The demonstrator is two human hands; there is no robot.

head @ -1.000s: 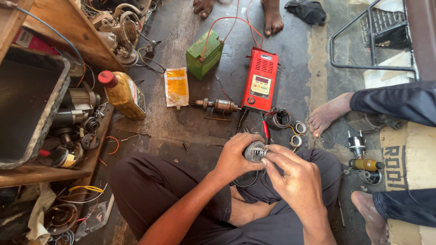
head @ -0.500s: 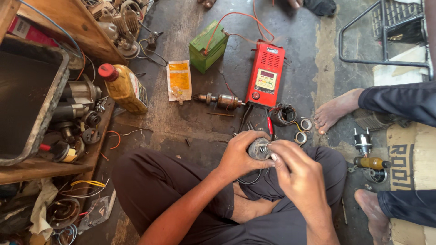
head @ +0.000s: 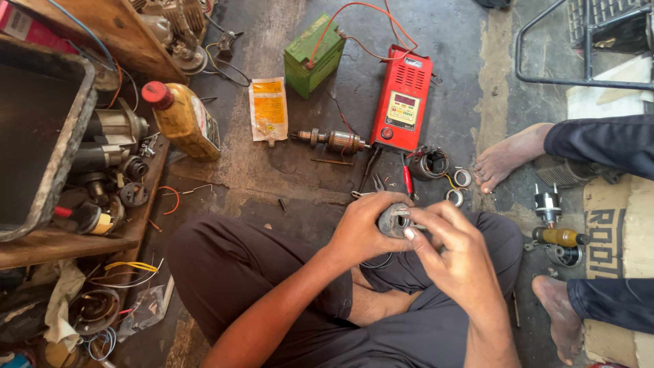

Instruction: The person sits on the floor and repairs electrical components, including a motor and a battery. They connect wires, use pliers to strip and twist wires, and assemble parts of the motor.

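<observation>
On the concrete floor point(head: 272, 184), a red tester box point(head: 402, 100) lies beside a green battery point(head: 313, 56) and a motor armature point(head: 335, 141). Over the lap, the left hand point(head: 361, 228) clasps a small round metal part point(head: 394, 219); the right hand point(head: 458, 262) apparently pinches its end
</observation>
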